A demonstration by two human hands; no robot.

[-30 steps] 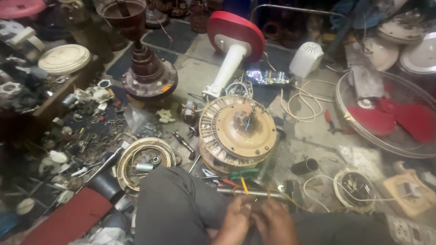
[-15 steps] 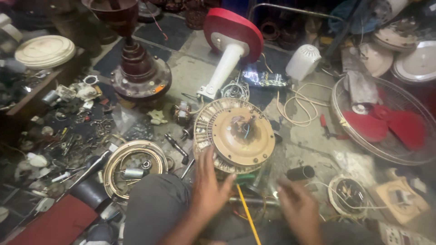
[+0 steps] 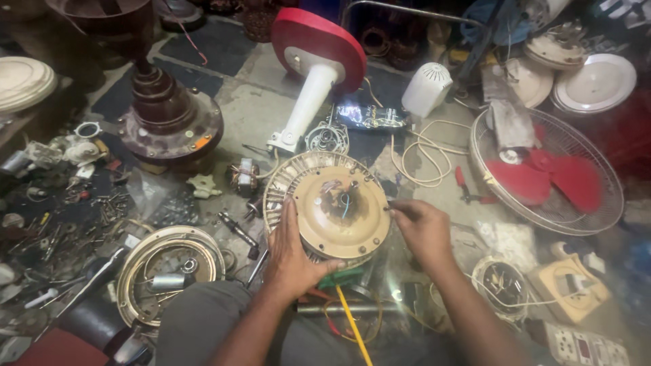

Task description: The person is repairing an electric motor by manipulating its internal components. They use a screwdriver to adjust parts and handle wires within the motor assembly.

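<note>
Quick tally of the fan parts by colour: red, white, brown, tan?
Red: 2, pedestal base and fan blade
White: 2, motor cover and dome cover
Brown: 1, ceiling fan motor
Tan: 1, motor disc
Total: 6

Concrete floor [image 3: 251, 112], grimy, packed with fan parts. Round motor housing [image 3: 329, 207] sits dead centre. Brown ceiling-fan motor [image 3: 169, 122] upper left, red-and-white fan base [image 3: 315, 61] lying tipped behind. Caged red-blade fan [image 3: 546, 173] flat on right. Loose screws [image 3: 112, 203] scattered left, white cable coil [image 3: 424, 156] near middle.
</note>
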